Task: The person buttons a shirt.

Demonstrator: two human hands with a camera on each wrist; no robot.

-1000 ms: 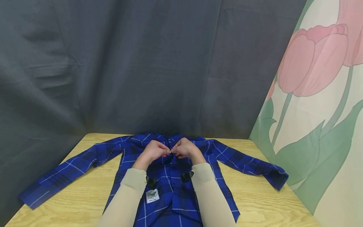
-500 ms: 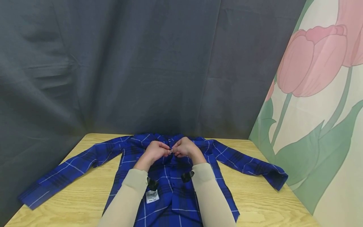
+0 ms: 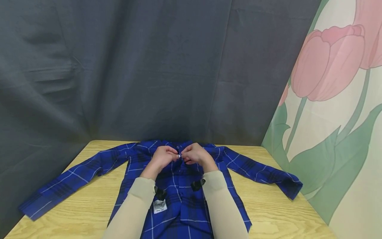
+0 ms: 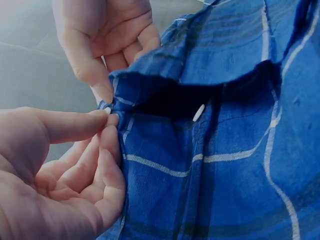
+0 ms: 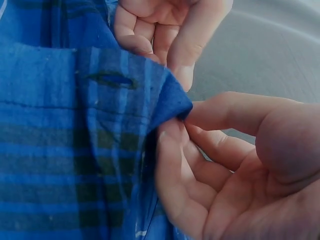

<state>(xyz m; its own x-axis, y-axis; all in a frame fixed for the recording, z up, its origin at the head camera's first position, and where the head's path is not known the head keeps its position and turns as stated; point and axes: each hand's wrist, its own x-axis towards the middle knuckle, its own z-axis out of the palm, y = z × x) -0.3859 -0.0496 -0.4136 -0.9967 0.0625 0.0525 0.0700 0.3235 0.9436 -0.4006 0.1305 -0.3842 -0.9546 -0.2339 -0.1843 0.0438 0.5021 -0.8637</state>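
Note:
A blue plaid long-sleeved shirt [image 3: 176, 186] lies spread out, front up, its sleeves stretched to both sides. Near the collar, my left hand [image 3: 164, 156] pinches one front edge of it between thumb and fingers. A small white spot, seemingly a button [image 4: 108, 110], shows at that thumb's tip. Close beside it, my right hand [image 3: 195, 154] pinches the opposite front edge, folding the cloth at its fingertips. In the right wrist view a buttonhole [image 5: 115, 80] lies a little away from that pinch. Another white button [image 4: 199, 113] sits on the shirt in the left wrist view.
A light wooden table [image 3: 268, 212] carries the shirt. Behind it hangs a dark grey curtain [image 3: 167, 73], and a wall with painted tulips [image 3: 331, 66] stands along the right. A white label [image 3: 159, 206] shows on the shirt near the left forearm.
Both hands have risen slightly, still pinching the front edges near the collar. The fingertips have drawn a little apart, and the white spot at the left thumb shows more plainly.

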